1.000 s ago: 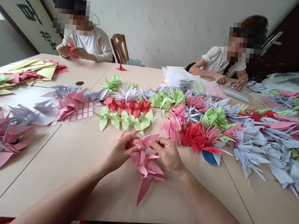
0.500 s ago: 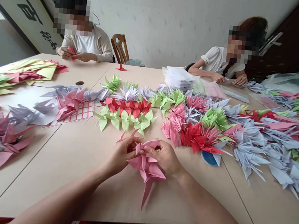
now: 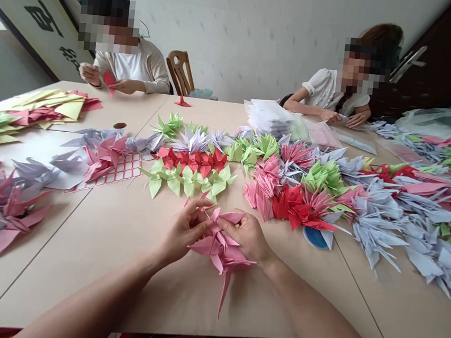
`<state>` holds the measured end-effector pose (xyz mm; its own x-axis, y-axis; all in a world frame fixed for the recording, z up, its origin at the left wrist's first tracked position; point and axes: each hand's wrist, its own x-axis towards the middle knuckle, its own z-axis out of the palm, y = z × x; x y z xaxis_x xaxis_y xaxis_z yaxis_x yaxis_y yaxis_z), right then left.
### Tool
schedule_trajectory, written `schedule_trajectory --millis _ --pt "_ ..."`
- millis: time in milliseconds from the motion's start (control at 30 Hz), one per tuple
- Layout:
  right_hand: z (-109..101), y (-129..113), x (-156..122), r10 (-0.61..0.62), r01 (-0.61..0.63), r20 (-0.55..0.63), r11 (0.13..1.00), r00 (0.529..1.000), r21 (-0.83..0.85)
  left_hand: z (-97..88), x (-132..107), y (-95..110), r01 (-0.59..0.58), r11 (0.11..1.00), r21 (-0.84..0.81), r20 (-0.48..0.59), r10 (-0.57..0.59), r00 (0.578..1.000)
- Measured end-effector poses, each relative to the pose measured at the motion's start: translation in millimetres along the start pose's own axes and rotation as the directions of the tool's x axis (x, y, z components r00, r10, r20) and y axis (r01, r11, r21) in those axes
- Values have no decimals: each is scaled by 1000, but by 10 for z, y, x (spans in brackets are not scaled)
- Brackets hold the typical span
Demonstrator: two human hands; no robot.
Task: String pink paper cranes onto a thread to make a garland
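Between my hands hangs a bunch of pink origami cranes (image 3: 221,248), several pressed one into another, with one long point hanging down over the table. My right hand (image 3: 249,238) is closed around the upper crane, its thumb lying on the folded paper. Beside it my left hand (image 3: 187,232) is closed in a pinch at the crane's left edge. A thin pale strand (image 3: 207,214) shows at its fingertips; whether it is thread or a needle I cannot tell. Pinkish-red paper tips (image 3: 204,194) stick out behind my left fingers, their other parts hidden.
Rows of light green cranes (image 3: 186,181) and red cranes (image 3: 192,160) lie just beyond my hands. Heaps of folded paper (image 3: 381,205) spread to the right, beside a round blue item (image 3: 316,238). More pink and lilac cranes (image 3: 19,197) lie left. Two people sit opposite, folding paper.
My left fingers have shifted slightly away from the upper crane, and the pale strand now shows. The pink cranes have tilted a little. The person at left has raised one hand off the red paper.
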<state>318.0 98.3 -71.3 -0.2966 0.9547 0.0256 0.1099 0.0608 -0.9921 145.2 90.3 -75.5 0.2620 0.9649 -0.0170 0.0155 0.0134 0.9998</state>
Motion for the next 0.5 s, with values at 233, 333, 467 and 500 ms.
schedule_trajectory --millis 233,333,467,500 --pt "-38 59 -12 51 -52 110 999 993 4 7 7 40 8 999 -44 -46 -10 999" --pt "-46 69 -9 45 -39 100 998 994 -57 -8 9 28 17 1000 -24 -14 -18 1000" --pt "-31 50 -4 46 -41 66 996 997 -75 -15 8 -5 78 997 -9 48 -77 996" --pt "-25 42 -5 32 -26 71 996 997 -84 -13 7 -9 88 996 -18 50 -87 995"
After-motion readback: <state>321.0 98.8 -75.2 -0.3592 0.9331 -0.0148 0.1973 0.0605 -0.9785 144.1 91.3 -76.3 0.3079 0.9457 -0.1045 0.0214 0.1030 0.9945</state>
